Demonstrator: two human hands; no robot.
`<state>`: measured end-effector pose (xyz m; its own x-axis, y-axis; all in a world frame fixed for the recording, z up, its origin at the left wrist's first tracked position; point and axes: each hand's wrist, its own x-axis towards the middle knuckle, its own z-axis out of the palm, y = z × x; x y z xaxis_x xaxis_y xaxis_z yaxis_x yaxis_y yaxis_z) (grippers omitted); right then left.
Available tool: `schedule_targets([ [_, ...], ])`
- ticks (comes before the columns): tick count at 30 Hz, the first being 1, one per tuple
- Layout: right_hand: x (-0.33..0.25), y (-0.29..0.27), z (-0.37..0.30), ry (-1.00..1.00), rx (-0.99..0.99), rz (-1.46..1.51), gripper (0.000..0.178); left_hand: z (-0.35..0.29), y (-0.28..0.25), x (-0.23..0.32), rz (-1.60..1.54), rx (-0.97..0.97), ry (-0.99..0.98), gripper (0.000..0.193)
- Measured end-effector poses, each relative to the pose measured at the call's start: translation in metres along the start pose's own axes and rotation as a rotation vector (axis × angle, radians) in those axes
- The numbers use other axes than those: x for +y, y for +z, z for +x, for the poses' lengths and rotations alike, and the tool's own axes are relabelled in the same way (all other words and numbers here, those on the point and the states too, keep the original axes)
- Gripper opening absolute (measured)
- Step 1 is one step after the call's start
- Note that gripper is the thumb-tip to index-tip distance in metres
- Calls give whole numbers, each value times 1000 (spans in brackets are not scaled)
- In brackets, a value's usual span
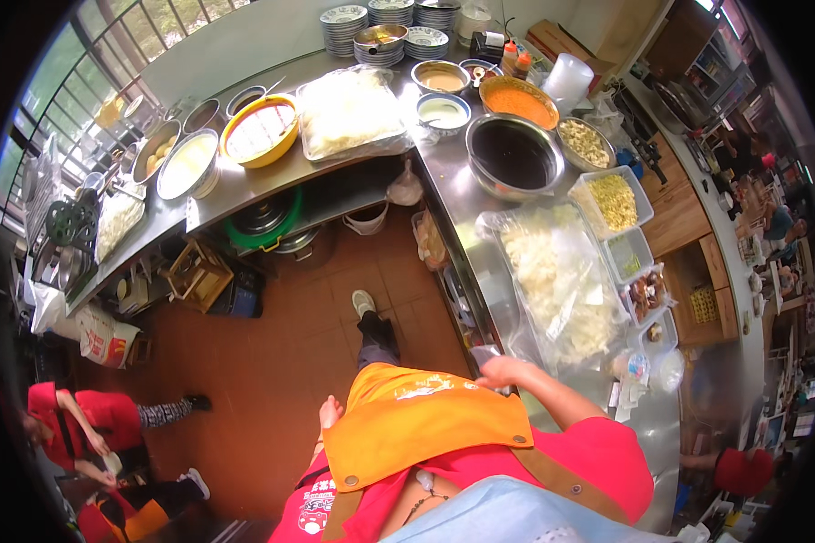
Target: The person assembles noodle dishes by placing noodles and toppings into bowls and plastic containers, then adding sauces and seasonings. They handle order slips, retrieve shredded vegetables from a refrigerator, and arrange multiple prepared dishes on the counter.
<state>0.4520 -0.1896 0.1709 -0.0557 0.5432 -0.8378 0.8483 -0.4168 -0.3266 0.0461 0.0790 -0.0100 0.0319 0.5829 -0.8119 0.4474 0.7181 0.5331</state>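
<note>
Flanking the apron (426, 425), hands (331, 413) (507, 371) neighbour open floor (244, 362) and counter edge (473, 262) respectively.

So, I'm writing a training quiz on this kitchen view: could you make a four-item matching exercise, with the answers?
Things
1. left hand
2. right hand
3. large metal bowl
4. the wearer's pale shoe

Place or state
A. filled with something dark
B. on the reddish-brown floor
C. at the edge of the right-hand counter
D. beside the left edge of the orange apron

Pairs: 1-D, 2-C, 3-A, 4-B
</note>
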Motion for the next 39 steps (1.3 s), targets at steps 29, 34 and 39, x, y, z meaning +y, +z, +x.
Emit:
schedule_targets([
  [29,596,-923,184,818,1592,871,66,36,327,692,-186,-336,96,29],
  [34,578,-927,186,903,1508,789,46,46,353,712,-172,-366,96,30],
  [39,537,-890,158,451,1817,621,52,43,408,770,-22,-640,216,36],
])
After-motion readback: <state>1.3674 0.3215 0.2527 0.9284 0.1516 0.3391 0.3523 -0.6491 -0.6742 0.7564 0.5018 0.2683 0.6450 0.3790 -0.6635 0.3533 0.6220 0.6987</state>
